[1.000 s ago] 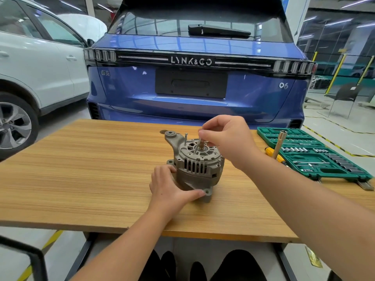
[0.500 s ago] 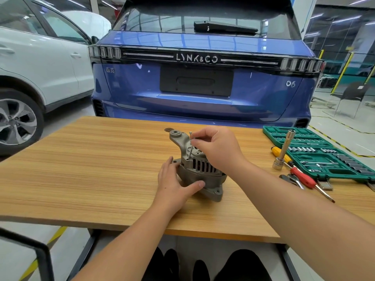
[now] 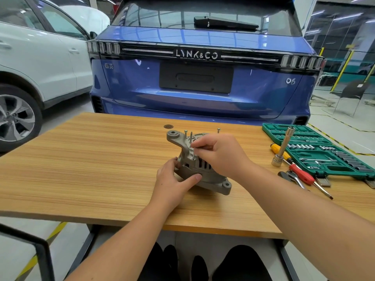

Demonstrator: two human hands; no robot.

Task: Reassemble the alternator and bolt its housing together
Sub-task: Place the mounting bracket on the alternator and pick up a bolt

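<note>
A grey alternator (image 3: 205, 175) stands on the wooden table (image 3: 91, 159), its mounting ear pointing up and to the left. My left hand (image 3: 174, 179) grips the near left side of its housing, thumb across the front. My right hand (image 3: 221, 155) is over the top and pinches a long thin housing bolt (image 3: 192, 146) that stands upright in a hole at the housing's left edge. Two other bolts, one (image 3: 185, 133) by the ear and one (image 3: 218, 130) at the far side, stick up from the housing. The top face is mostly hidden by my right hand.
A green socket set case (image 3: 324, 151) lies open at the right. In front of it are an upright socket extension (image 3: 283, 148), a red-and-yellow screwdriver (image 3: 298, 171) and a ratchet (image 3: 292, 177). A small round washer (image 3: 168, 126) lies behind the alternator. A blue car is parked beyond the table.
My right hand has moved from the centre shaft to the left edge of the housing and now pinches a long bolt there. My left hand keeps its grip.
</note>
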